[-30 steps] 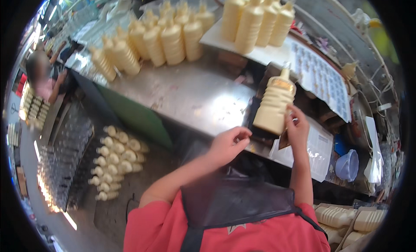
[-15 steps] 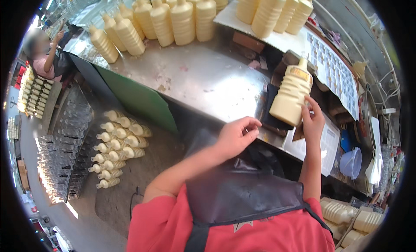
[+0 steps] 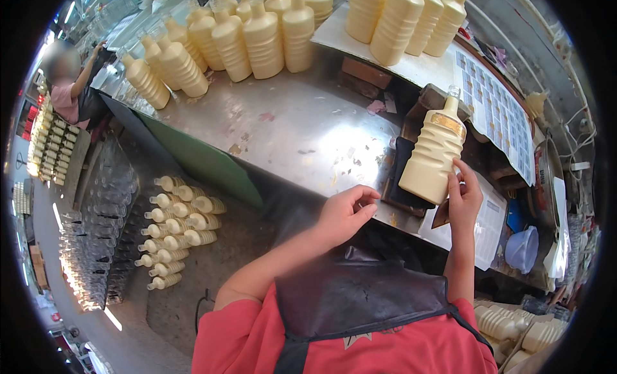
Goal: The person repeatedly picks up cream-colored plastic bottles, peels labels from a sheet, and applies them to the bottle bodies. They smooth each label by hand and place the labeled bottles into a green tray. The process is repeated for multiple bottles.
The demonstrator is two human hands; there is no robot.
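A cream-coloured ribbed bottle (image 3: 432, 156) with a clear neck and a gold-brown label near its shoulder lies tilted on a dark pad (image 3: 403, 192). My right hand (image 3: 464, 192) grips its lower right edge, with thumb and index finger close together against it. A small brown piece (image 3: 441, 216) shows beside that hand; whether it is held is unclear. Left of the bottle's base, my left hand (image 3: 350, 212) hovers over the bench edge. Its fingers are loosely bent, thumb apart, and nothing is in them.
Cream bottles (image 3: 262, 43) crowd the back of the metal bench (image 3: 289, 129); several more stand on a white board (image 3: 334, 34). A sheet of small labels (image 3: 495, 107) hangs at right, above a pale bucket (image 3: 521, 246). Bottles (image 3: 177, 226) cover the left floor. Another person (image 3: 67, 94) is far left.
My left hand has drawn slightly left, away from the bottle, its fingers a little more curled. My right hand stays at the bottle's edge. The whole view has shifted slightly.
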